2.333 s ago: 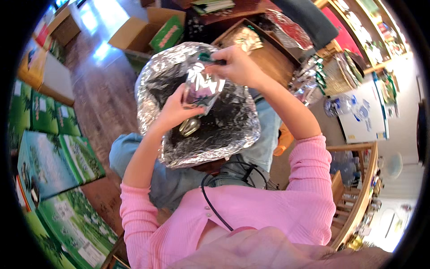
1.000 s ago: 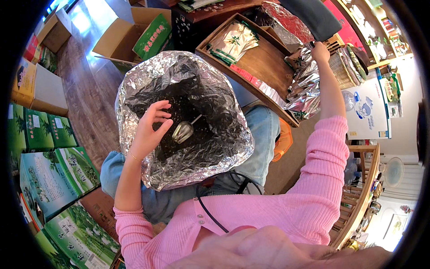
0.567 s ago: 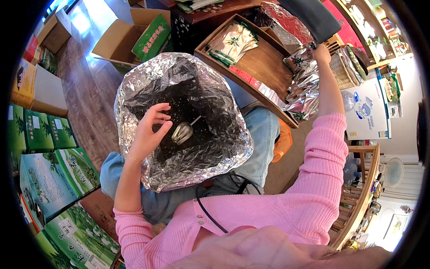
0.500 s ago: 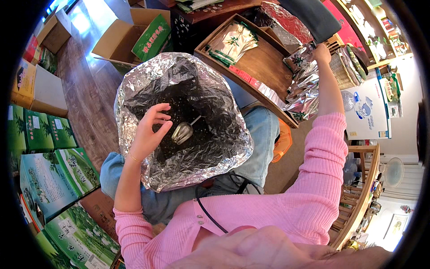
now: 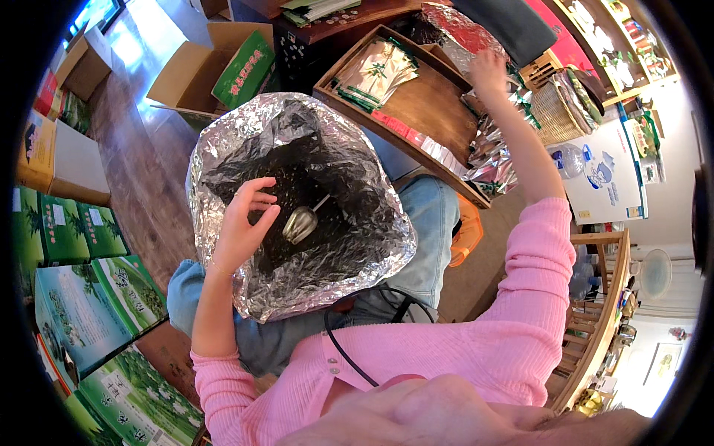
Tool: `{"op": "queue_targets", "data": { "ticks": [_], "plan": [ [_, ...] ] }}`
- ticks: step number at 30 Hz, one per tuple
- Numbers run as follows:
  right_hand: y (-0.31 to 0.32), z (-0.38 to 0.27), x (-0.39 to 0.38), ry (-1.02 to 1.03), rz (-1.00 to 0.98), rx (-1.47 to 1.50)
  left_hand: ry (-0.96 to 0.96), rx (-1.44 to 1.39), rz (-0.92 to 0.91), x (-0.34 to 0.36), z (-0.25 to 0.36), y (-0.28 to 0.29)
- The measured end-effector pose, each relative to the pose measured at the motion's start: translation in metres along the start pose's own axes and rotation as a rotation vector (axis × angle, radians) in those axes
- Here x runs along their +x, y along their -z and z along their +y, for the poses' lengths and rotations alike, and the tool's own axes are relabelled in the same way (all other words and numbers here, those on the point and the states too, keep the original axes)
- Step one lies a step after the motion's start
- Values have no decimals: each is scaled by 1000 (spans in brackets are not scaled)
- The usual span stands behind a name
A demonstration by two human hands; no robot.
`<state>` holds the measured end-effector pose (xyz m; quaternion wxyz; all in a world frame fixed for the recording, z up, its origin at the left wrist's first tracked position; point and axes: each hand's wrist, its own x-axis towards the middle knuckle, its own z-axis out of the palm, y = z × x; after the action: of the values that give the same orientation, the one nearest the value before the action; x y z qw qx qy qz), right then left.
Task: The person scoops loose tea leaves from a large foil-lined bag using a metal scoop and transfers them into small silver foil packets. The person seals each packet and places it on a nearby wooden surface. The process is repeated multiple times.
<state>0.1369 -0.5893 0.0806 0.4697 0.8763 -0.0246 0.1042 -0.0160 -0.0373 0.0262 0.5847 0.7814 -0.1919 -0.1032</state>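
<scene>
A foil-lined bag [image 5: 216, 141] with crumpled dark inner plastic stands open on my lap, dark loose bits at its bottom. On those bits lies a metal scoop [image 5: 301, 224] with a thin handle. My left hand [image 5: 249, 223] hovers over the bag's left side, holding nothing, its fingers bent and apart. Stretched to the far right, my right hand [image 5: 489, 73] is over the far corner of a wooden tray [image 5: 439, 97], by a heap of silvery packets [image 5: 491, 145]. Its fingers are smeared by motion, so what they touch does not show.
White and green packets [image 5: 379, 70] lie in the tray's left part. Behind it are a foil-covered block [image 5: 454, 26] and a dark flat case [image 5: 513, 26]. A cardboard box [image 5: 186, 70] stands far left, green boxes [image 5: 59, 223] at left, a woven basket [image 5: 554, 111] at right.
My right hand has moved left and a little farther away, from the packets beside the dark case to the tray's far corner. My left hand and the scoop keep their places.
</scene>
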Motion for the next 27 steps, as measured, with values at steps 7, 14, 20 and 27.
{"op": "queue_targets", "data": {
  "ticks": [7,14,20,27],
  "plan": [
    [-20,-68,-29,139,-279,-61,-32,-2,-4,-2,-4,-1],
    [-70,-69,-36,144,-244,-202,-54,15,-26,-3,-1,-1],
    [-42,-77,-23,116,-236,-31,-68,30,-16,-4,-1,3],
    [43,-117,17,-8,236,1056,-81,39,-50,-3,-2,3]
  ]
}}
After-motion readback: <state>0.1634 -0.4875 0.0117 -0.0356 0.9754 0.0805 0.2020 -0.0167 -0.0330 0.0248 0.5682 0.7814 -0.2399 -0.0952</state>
